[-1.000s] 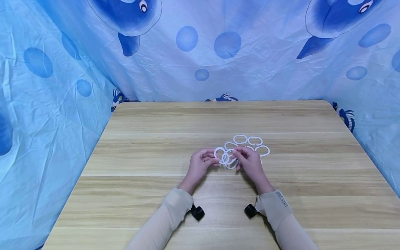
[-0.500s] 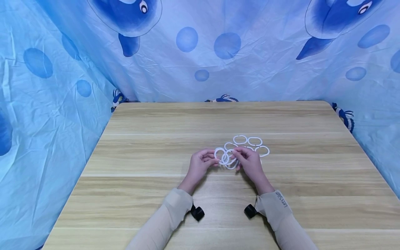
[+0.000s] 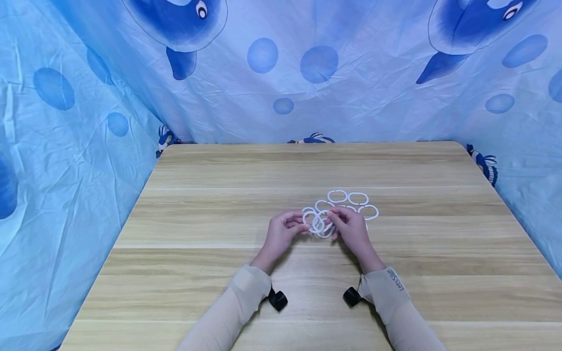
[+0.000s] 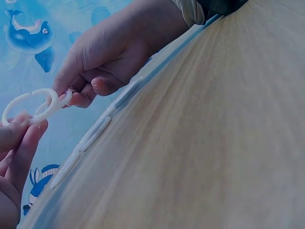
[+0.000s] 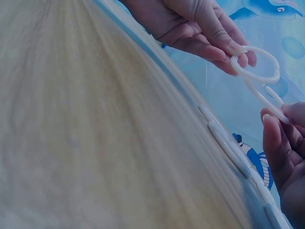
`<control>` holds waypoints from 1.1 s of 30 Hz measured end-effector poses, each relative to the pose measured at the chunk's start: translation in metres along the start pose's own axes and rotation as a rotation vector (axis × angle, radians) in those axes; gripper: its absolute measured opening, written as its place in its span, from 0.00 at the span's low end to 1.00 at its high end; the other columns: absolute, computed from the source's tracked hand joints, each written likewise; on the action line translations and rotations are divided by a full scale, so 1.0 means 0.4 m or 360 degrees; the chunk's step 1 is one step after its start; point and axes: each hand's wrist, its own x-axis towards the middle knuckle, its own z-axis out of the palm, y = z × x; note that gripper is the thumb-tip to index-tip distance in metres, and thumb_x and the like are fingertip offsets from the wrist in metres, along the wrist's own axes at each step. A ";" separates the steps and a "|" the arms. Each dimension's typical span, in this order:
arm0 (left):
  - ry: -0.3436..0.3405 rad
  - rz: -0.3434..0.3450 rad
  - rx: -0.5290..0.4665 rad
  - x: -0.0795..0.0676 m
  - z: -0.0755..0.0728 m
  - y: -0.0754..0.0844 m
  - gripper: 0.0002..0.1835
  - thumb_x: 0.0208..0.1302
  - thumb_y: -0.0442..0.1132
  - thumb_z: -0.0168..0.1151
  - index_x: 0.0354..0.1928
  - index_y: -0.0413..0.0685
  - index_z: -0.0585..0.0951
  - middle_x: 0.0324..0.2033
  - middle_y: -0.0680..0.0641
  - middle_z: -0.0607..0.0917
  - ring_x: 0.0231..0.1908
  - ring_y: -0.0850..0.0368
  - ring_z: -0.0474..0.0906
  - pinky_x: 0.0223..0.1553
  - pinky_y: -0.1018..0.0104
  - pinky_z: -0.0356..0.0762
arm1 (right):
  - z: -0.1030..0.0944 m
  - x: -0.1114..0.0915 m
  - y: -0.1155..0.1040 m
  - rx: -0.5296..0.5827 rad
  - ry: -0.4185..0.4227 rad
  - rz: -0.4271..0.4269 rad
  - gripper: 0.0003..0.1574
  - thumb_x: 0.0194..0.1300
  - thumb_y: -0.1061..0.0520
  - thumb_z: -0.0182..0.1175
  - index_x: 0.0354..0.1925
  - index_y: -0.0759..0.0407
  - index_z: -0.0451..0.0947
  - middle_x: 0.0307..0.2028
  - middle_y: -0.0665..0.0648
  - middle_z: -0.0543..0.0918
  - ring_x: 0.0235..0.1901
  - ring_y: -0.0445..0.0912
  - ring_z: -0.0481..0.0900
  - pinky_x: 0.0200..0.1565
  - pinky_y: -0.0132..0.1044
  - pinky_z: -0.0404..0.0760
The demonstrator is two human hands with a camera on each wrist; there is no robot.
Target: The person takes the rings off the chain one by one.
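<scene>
Two white open-gap plastic chain links are held above the table between the hands. My left hand [image 3: 283, 229] pinches one oval link [image 5: 277, 67] between thumb and fingers. My right hand [image 3: 351, 230] pinches the second link [image 5: 261, 98] at its right end. The links overlap and look hooked through each other in the right wrist view. A narrow gap shows in the left-held link's rim in the left wrist view. Under and behind the hands, several similar links [image 3: 358, 203] lie on the table, partly hidden by the right hand.
The wood-grain table [image 3: 184, 204] stretches out on all sides of the hands. A blue curtain [image 3: 281, 83] with whale prints hangs behind it and at both sides. A black wrist camera [image 3: 277, 299] is strapped below the left hand, another [image 3: 352, 296] below the right.
My left hand and its link have shifted very slightly right and down, so the two links overlap more. The right hand has stayed almost still.
</scene>
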 end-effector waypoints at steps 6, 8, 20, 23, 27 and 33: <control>0.0072 -0.0027 -0.0026 0.004 0.000 0.000 0.18 0.55 0.20 0.63 0.50 0.24 0.77 0.38 0.30 0.84 0.29 0.65 0.84 0.40 0.66 0.87 | 0.001 0.001 0.004 -0.0002 0.0030 -0.0018 0.12 0.66 0.63 0.60 0.44 0.73 0.80 0.31 0.71 0.84 0.15 0.41 0.75 0.17 0.37 0.82; 0.0109 -0.0034 -0.0033 0.005 -0.001 0.001 0.18 0.55 0.20 0.64 0.50 0.25 0.78 0.37 0.30 0.84 0.29 0.65 0.84 0.39 0.67 0.87 | 0.002 0.001 0.004 0.0005 0.0041 -0.0028 0.12 0.67 0.62 0.60 0.44 0.72 0.80 0.31 0.71 0.84 0.15 0.41 0.76 0.17 0.37 0.82; 0.0217 -0.0006 -0.0089 0.009 -0.001 0.001 0.17 0.54 0.20 0.64 0.48 0.26 0.78 0.35 0.35 0.86 0.29 0.66 0.84 0.39 0.68 0.87 | -0.007 0.002 0.003 -0.0047 0.0098 -0.0061 0.13 0.65 0.61 0.62 0.44 0.70 0.81 0.32 0.71 0.83 0.20 0.40 0.77 0.19 0.35 0.83; 0.0220 -0.0006 -0.0095 0.009 -0.001 0.002 0.17 0.54 0.20 0.64 0.48 0.27 0.79 0.33 0.38 0.86 0.29 0.65 0.84 0.38 0.69 0.87 | -0.017 0.005 0.003 -0.0073 0.0120 -0.0033 0.13 0.65 0.60 0.62 0.45 0.69 0.81 0.32 0.69 0.83 0.20 0.40 0.77 0.19 0.35 0.83; 0.0217 0.0001 -0.0104 0.008 -0.001 0.004 0.16 0.54 0.20 0.64 0.48 0.26 0.79 0.31 0.44 0.86 0.29 0.66 0.84 0.38 0.69 0.87 | -0.041 0.014 0.007 -0.0100 0.0129 0.0016 0.15 0.65 0.59 0.63 0.46 0.69 0.81 0.33 0.70 0.82 0.21 0.40 0.76 0.19 0.36 0.83; 0.0215 0.0008 -0.0101 0.009 -0.002 0.004 0.16 0.54 0.20 0.64 0.47 0.26 0.79 0.29 0.48 0.85 0.29 0.65 0.84 0.37 0.69 0.87 | -0.074 0.022 0.013 -0.0199 0.0086 0.0042 0.16 0.64 0.57 0.64 0.46 0.67 0.82 0.31 0.68 0.83 0.15 0.38 0.73 0.16 0.33 0.80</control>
